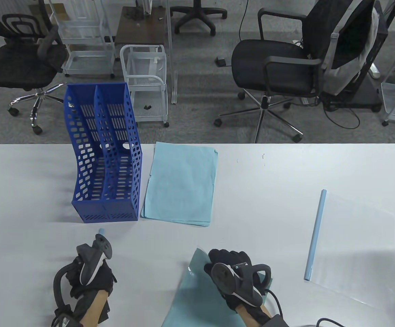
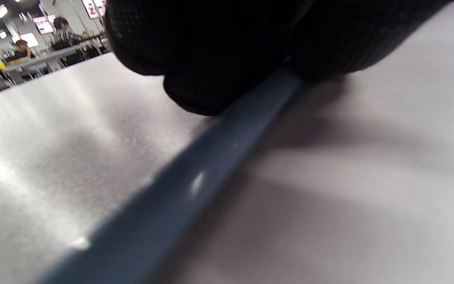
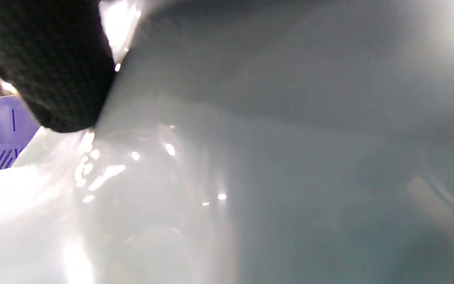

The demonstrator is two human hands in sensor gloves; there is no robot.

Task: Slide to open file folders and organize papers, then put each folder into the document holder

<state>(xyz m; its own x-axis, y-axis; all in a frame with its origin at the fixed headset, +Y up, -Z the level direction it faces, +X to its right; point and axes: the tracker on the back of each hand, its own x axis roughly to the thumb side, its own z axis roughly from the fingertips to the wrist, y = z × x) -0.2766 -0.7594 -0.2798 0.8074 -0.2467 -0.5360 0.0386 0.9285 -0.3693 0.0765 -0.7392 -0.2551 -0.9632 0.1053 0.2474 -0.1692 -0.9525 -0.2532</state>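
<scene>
Pale blue plastic slide bar (image 2: 195,181): slim, stiff, light, probably slick. My left hand (image 1: 88,272) grips it at one end, fingers (image 2: 211,51) curled round, low over the counter (image 1: 285,170); best held near that end.

Clear folder sleeve (image 1: 200,269) with blue paper (image 1: 197,303): thin, floppy, glossy; liable to slip. My right hand (image 1: 234,272) is on its top edge at the counter's near side; fingers hidden, so I cannot tell whether it pinches or presses.

Second folder (image 1: 354,238), bar fitted, lies far right.

Blue paper stack (image 1: 180,184): loose, just beside the holder.

Blue document holder (image 1: 105,160): upright, perforated; compartments appear to hold nothing.
</scene>
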